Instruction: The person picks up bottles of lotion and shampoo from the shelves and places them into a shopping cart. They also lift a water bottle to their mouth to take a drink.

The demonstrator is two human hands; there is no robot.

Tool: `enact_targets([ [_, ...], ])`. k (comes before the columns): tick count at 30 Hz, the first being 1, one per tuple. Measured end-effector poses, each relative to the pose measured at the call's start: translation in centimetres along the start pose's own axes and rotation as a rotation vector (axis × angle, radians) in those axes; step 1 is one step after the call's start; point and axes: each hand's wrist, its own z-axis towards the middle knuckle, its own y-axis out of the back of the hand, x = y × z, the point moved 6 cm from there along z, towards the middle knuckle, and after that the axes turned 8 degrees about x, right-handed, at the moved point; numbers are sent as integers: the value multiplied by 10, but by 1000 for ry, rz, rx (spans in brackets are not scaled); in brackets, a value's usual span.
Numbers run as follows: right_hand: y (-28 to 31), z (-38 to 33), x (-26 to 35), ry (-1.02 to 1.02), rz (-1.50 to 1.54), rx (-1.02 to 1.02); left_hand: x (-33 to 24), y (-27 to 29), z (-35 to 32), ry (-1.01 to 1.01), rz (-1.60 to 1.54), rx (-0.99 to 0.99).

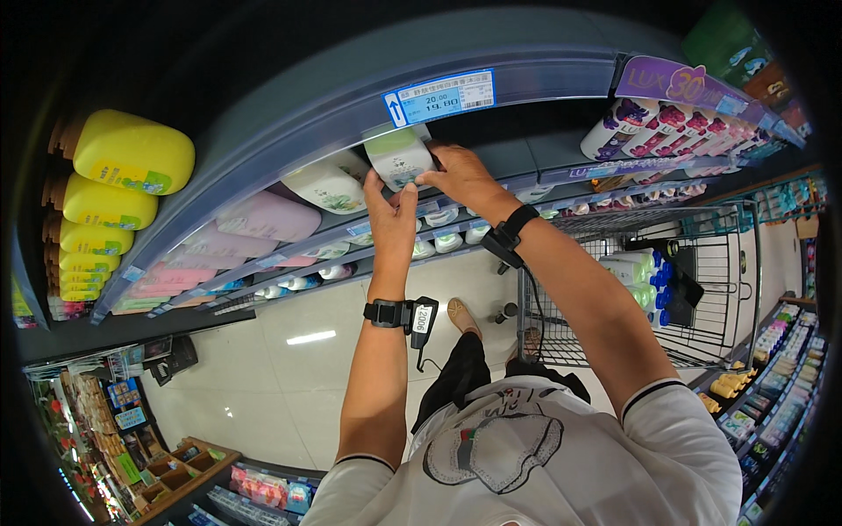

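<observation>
At the front of a store shelf, a white body wash bottle (pixel 399 159) with a pale green band and a plant print is held between both my hands. My left hand (pixel 392 215) grips its near left side, thumb and fingers against the bottle. From the right, my right hand (pixel 465 182) closes on its other side, with some fingers hidden behind it. Another white bottle (pixel 331 182) with a flower print stands just left of the held one. Each wrist wears a black strap with a small device.
A shelf edge with a blue price label (pixel 440 96) overhangs my hands. Pink bottles (pixel 267 216) and yellow bottles (pixel 133 152) line the left. Printed bottles (pixel 653 131) stand at the right. A wire shopping cart (pixel 561 302) holding green-and-white bottles is beside me on the right.
</observation>
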Motion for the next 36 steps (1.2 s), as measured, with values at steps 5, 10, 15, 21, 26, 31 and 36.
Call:
enact_targets([
  [5,-1,0,-6,3,87,-6,5,1,-1,-33,-1,26],
  [10,5,-3,-25,-129,169,-76,9,-2,-4,17,-39,34],
  [15,-6,10,-11,-40,-11,52,13,-2,-4,4,73,7],
  [21,-10,11,2,-19,26,78,19,1,-13,79,53,7],
  [26,-16,15,5,-35,14,115,18,2,-12,74,7,8],
  [31,-16,17,6,-2,30,125,16,3,-11,83,9,-5],
  [36,-22,23,4,-5,-25,180,15,6,-14,103,38,-52],
])
